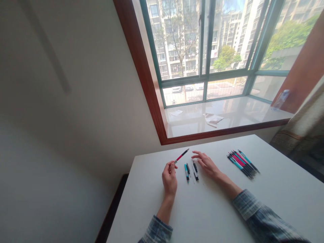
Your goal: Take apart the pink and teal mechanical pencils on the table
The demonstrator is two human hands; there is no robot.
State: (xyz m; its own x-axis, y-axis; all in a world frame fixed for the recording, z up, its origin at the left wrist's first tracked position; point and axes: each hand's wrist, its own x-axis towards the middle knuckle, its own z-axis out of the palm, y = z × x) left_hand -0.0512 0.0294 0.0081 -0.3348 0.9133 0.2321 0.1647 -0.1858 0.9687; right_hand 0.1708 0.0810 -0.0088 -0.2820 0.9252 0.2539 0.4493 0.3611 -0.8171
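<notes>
Pinched in the fingers of my left hand [169,177] is a red and black pen [182,155], its dark end tilted up to the right. My right hand [206,164] reaches over the table with its fingers stretched out and nothing in them. Between the two hands lie several pen parts: a teal barrel piece [186,172], a dark piece [188,168], a black piece [195,167] and a clear and black piece [195,176]. A thin pale rod, perhaps a refill, lies among them.
On the right of the white table [215,216], several teal, red and black pens [242,163] lie side by side. Behind the table, a window sill [187,126] holds a crumpled white cloth or paper [213,119] and a clear bottle [281,100]. A curtain [301,121] hangs at right.
</notes>
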